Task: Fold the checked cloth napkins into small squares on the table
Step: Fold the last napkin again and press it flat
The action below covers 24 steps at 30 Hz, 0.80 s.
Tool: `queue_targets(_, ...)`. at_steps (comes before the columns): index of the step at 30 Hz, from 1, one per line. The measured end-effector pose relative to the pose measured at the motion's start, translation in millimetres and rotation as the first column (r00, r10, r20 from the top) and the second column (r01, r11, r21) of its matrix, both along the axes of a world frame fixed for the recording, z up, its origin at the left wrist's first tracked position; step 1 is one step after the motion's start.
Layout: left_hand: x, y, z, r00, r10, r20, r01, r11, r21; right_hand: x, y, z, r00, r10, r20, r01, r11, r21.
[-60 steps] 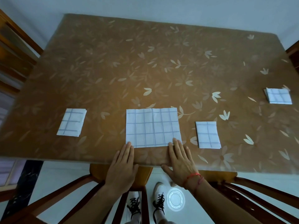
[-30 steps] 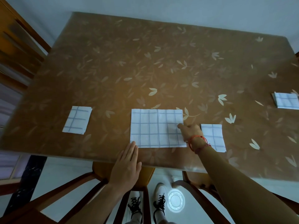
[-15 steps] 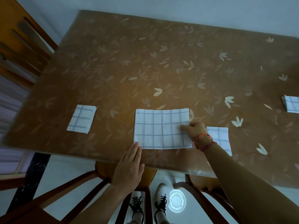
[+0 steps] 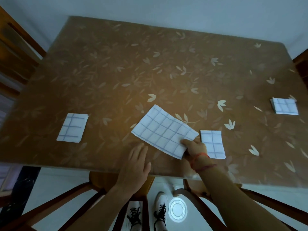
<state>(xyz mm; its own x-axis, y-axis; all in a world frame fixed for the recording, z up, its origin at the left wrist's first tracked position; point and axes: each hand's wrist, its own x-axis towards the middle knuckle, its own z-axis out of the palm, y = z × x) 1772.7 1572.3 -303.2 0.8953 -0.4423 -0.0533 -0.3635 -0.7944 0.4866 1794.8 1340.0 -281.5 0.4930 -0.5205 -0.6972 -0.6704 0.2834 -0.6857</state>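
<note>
A white napkin with blue checks (image 4: 162, 130), folded to a wide rectangle, lies turned at an angle near the table's front edge. My right hand (image 4: 195, 147) pinches its near right corner. My left hand (image 4: 137, 162) rests flat on the table's front edge just left of the napkin, fingers apart, holding nothing. Three small folded napkins lie on the table: one at the left (image 4: 72, 127), one just right of my right hand (image 4: 213, 143), one at the far right (image 4: 285, 106).
The brown table (image 4: 150, 72) has a pale leaf pattern and a glossy cover. Wooden chairs (image 4: 16, 52) stand at the left, at the right corner and under the front edge. My feet in white shoes (image 4: 160, 212) show below, on the white floor.
My right hand went from the napkin's right edge to grip its corner and has swung the napkin round, so it now lies slanted. My left hand stays at the front edge.
</note>
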Motion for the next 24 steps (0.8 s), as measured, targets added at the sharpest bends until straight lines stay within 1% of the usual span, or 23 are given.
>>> queue_targets(3, 4, -15, 4, 1.0, 0.003, -0.005, -0.003, 0.999, -0.043, -10, 23, 14, 0.995, -0.096, 0.014, 0.092, 0.981, 0.172)
queue_targets(5, 8, -21, 4, 0.999, 0.018, -0.04, -0.02, 0.999, -0.045, -15, 33, 18, 0.992, -0.127, 0.009, 0.121, 0.958, 0.258)
queue_targets(9, 17, -19, 1, 0.998, 0.018, -0.053, -0.018, 1.0, -0.005, -25, 46, 23, 0.992, -0.12, -0.034, 0.124, 0.918, 0.377)
queue_targets(11, 20, -16, 2, 0.999, -0.019, -0.041, 0.02, 1.0, 0.01, -31, 48, 27, 0.998, -0.057, -0.027, 0.063, 0.904, 0.423)
queue_targets(13, 22, -13, 3, 0.999, -0.03, -0.044, 0.031, 1.0, 0.006, -35, 47, 25, 0.998, 0.055, 0.031, -0.063, 0.891, 0.451)
queue_targets(14, 23, -11, 3, 0.999, -0.029, -0.025, 0.029, 1.0, 0.003, -35, 49, 35, 0.988, 0.137, 0.075, -0.156, 0.877, 0.454)
queue_targets(15, 24, -10, 3, 1.0, -0.027, -0.006, 0.027, 1.0, -0.001, -42, 42, 26, 0.973, 0.21, 0.097, -0.232, 0.886, 0.402)
queue_targets(16, 23, -8, 3, 1.0, -0.023, 0.002, 0.023, 1.0, -0.006, -43, 35, 18, 0.948, 0.306, 0.085, -0.316, 0.892, 0.323)
queue_targets(17, 23, -6, 2, 1.0, -0.024, 0.0, 0.024, 1.0, -0.019, -50, 24, 1, 0.933, 0.359, 0.018, -0.354, 0.908, 0.226)
queue_targets(18, 22, -3, 1, 0.999, -0.03, -0.011, 0.03, 0.999, -0.034, -57, 5, -32, 0.929, 0.37, -0.015, -0.359, 0.911, 0.202)
queue_targets(19, 21, 1, 0, 0.999, -0.044, -0.02, 0.043, 0.998, -0.051, -60, -16, -60, 0.94, 0.329, -0.088, -0.303, 0.926, 0.227)
queue_targets(20, 20, 5, -1, 0.998, -0.064, -0.009, 0.063, 0.996, -0.064, -66, -29, -66, 0.944, 0.317, -0.091, -0.295, 0.935, 0.194)
queue_targets(21, 19, 9, -3, 0.996, -0.086, 0.014, 0.086, 0.994, -0.073, -68, -25, -53, 0.954, 0.292, -0.062, -0.275, 0.941, 0.194)
queue_targets(22, 17, 13, -5, 0.994, -0.106, 0.034, 0.109, 0.991, -0.074, -66, -13, -23, 0.943, 0.321, -0.09, -0.301, 0.936, 0.185)
queue_targets(23, 15, 17, -7, 0.991, -0.127, 0.047, 0.13, 0.989, -0.072, -65, -3, 11, 0.907, 0.391, -0.155, -0.376, 0.919, 0.115)
queue_targets(24, 13, 20, -9, 0.987, -0.152, 0.054, 0.155, 0.986, -0.064, -71, -3, 7, 0.773, 0.588, -0.24, -0.602, 0.798, 0.015)
